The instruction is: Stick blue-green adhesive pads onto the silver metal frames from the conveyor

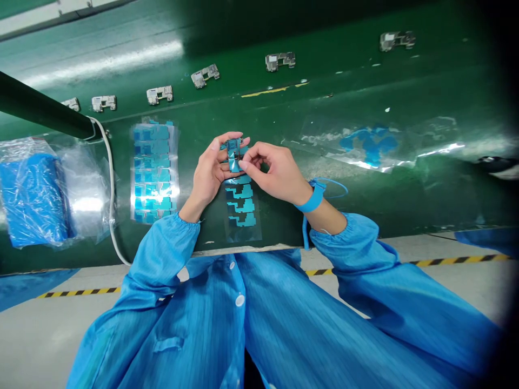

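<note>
My left hand [210, 170] holds a small circuit board [233, 145] with a shiny blue piece of film on its lower part. Thumb and index finger of my right hand [276, 168] pinch at the edge of that film, touching the board. Below both hands lies a clear sheet [241, 208] carrying several blue die-cut stickers, its top hidden by my fingers. Left of it is a stack of sticker sheets [153, 172] with rows of blue cut-outs. A blue wrist strap [312, 199] with a coiled cord sits on my right wrist.
Several metal-covered boards, such as this one [280, 61], lie in a row along the far green surface. A plastic-wrapped blue pack [34, 197], a white cable [110, 189] and a dark post [48, 108] are at left. Blue scraps [371, 143] on clear film lie at right.
</note>
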Demonstrator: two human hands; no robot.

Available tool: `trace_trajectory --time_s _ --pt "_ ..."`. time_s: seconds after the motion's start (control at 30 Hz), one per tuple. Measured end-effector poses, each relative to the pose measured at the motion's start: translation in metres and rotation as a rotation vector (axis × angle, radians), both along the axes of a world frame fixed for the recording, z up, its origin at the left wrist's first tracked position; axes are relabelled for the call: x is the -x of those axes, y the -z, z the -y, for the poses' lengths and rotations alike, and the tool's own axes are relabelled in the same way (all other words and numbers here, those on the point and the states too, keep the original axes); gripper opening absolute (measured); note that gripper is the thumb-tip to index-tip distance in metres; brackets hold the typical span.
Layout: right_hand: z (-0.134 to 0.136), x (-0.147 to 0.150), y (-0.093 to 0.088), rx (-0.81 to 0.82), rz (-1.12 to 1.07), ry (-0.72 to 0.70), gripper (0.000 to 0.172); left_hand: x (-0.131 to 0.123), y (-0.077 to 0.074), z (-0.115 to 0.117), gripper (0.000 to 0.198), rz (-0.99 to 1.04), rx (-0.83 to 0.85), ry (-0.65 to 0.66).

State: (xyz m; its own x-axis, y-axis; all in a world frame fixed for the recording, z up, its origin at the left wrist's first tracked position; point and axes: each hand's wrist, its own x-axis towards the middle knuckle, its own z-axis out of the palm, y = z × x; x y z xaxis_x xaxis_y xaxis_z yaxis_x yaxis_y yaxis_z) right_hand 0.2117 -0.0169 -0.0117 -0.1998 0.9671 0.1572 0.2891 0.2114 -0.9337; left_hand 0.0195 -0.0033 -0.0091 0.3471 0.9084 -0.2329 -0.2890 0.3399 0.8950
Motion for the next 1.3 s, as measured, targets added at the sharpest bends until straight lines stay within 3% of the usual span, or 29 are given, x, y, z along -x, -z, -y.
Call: trace_trajectory --time_s 0.17,0.4,0.67,0.77,0.9,1.13,1.3 --pt "0.0 -0.001 -0.005 0.078 -0.155 -0.062 0.029 -0.002 -0.001 0.002 0.052 0.005 0.022 0.026" --pt "-0.002 -0.002 -0.006 0.254 -0.288 -0.086 0.038 -0.002 0.006 0.005 0.047 -0.05 -0.085 0.0" --pt "0.0 0.0 -0.009 0.222 -0.288 -0.077 0.058 0.002 0.012 0.0 0.05 -0.027 -0.069 -0.079" --pt "0.0 0.001 -0.011 0.185 -0.271 -0.026 0.056 0.003 0.008 -0.001 0.052 -0.008 -0.034 -0.08" --pt "-0.002 -0.001 -0.008 0.126 -0.261 0.049 0.05 0.002 0.004 0.001 0.04 -0.02 0.007 -0.042" --pt "-0.006 -0.009 0.002 -0.089 -0.075 0.079 0.014 -0.002 0.001 0.007 0.051 -0.058 0.001 -0.041" --pt "-0.008 -0.011 -0.001 -0.19 0.019 0.121 0.015 -0.001 -0.001 0.007 0.049 -0.056 0.004 -0.033"
